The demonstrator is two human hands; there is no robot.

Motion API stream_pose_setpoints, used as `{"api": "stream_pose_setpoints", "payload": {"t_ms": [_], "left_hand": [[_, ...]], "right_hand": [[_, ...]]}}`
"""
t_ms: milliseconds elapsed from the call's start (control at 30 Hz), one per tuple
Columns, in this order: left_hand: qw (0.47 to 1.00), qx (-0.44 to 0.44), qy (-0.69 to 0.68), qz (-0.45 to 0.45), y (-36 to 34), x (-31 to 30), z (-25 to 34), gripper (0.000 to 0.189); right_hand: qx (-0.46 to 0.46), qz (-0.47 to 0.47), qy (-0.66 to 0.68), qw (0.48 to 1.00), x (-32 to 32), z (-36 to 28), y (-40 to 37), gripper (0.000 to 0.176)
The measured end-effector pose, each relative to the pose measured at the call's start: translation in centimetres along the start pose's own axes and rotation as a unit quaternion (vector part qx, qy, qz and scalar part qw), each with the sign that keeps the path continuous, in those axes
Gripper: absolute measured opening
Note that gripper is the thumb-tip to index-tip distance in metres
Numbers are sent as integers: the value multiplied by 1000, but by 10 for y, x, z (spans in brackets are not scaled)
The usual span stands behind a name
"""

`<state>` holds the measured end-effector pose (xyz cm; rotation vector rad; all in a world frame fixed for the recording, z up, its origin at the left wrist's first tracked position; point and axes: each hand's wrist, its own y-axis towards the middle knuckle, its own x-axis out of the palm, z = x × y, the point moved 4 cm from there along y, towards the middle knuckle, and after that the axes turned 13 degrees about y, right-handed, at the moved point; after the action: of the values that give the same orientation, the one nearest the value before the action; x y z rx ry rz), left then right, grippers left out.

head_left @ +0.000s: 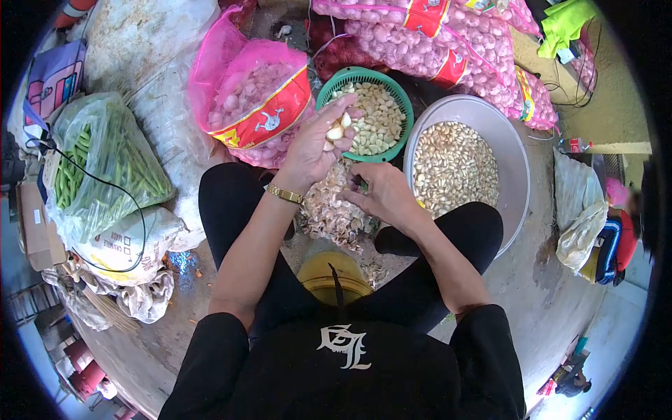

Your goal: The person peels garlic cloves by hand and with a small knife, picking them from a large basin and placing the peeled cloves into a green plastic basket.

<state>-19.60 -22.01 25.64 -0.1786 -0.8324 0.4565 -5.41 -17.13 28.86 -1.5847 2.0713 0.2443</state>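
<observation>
Pale cloves (337,132) are held in the curled fingers of the left hand (315,150), at the near-left edge of the green basket (408,117). The right hand (385,194) is bent above the heap of dry skins (325,213); whether it grips something, I cannot tell. If the left palm tilts or becomes too full, cloves could probably slip down among these skins, where similar colours may hide them.

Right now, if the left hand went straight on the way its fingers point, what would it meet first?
Probably the green basket of peeled garlic cloves; the left hand overlaps it in view, but its height above is unclear.
</observation>
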Motion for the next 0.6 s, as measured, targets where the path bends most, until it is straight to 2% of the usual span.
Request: {"api": "stream_pose_setpoints", "payload": {"t_ms": [100,167,300,367,400,500,533,600], "left_hand": [[999,0,-28,-18,-5,0,4,37],[999,-19,-36,30,-10,-7,5,34],[999,1,-42,10,-17,-22,7,33],[996,9,-23,88,-23,-26,9,31],[996,12,-24,89,-24,-28,9,31],[994,16,15,104,-29,-34,3,29],[995,27,26,94,-30,-34,2,29],[995,39,38,84,-32,-33,0,28]], "right_hand": [[-10,-27,11,1000,12,15,0,24],[-101,-37,-15,994,22,17,-5,22],[-54,-87,-60,993,23,11,-2,26],[-82,-77,-17,994,18,3,4,25],[-84,-79,-18,993,18,-1,6,25],[-117,68,139,981,3,-29,13,25],[-117,67,138,981,7,-31,18,25],[-193,156,126,960,3,-38,24,24]]}}
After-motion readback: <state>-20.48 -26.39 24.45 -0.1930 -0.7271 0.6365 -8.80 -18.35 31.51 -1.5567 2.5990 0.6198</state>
